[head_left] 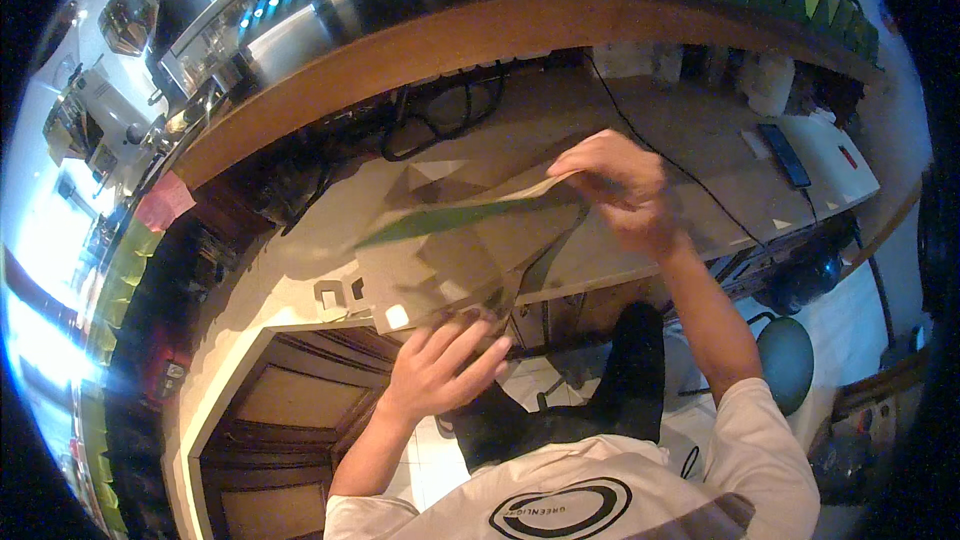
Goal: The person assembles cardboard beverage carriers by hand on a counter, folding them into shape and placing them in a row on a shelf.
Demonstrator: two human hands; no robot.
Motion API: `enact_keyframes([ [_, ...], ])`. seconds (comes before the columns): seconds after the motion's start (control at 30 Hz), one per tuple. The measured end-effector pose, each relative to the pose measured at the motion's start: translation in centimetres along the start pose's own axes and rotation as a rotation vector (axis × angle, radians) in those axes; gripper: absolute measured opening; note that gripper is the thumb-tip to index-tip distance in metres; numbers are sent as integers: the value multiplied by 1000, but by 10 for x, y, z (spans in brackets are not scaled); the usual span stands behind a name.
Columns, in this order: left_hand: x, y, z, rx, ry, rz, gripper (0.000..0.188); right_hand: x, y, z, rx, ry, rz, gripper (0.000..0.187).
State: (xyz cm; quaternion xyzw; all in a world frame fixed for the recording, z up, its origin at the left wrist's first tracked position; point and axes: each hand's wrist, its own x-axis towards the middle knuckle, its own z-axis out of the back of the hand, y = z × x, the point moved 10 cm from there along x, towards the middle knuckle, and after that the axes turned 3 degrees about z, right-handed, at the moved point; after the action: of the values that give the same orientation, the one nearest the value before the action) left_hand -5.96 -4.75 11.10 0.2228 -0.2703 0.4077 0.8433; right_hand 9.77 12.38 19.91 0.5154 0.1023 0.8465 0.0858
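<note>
A café or coffee bar seems to be shown: a black coffee grinder with a transparent rounded hopper [165, 15] and a pale grey grinder [105, 120] are seen near a dark-topped counter with brown wooden edge [480, 40].

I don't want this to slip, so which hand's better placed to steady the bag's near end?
Probably the left hand: it sits at the near end of the blurred green-and-beige bag, though whether it grips is unclear. The right hand pinches the far edge.
</note>
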Motion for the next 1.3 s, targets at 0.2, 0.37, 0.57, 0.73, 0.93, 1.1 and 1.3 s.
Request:
enact_keyframes([
  [0.2, -21, 58, -12, -11, 187, 172, 37, -30, 27, 71, -177, -220, 62, 19],
  [0.37, -60, 120, 23, 79, 175, 442, 32, -72, 23, 97, -213, -334, 11, 16],
  [0.57, -80, 140, 52, 214, 285, 618, 35, -157, -60, -3, -35, 410, -374, 36],
  [0.73, -58, 90, 78, 237, 9, 453, 39, -159, -55, -6, -29, 377, -536, 32],
  [0.93, 34, 17, -19, -219, 60, 222, 56, -162, -42, -1, -80, 224, -537, 25],
  [1.1, 76, 2, -86, -374, 150, 219, 56, -184, -51, 35, -151, -57, -724, 22],
  [1.3, 73, 30, -156, -267, 408, 617, 53, -174, -73, 42, -458, -51, -707, 26],
])
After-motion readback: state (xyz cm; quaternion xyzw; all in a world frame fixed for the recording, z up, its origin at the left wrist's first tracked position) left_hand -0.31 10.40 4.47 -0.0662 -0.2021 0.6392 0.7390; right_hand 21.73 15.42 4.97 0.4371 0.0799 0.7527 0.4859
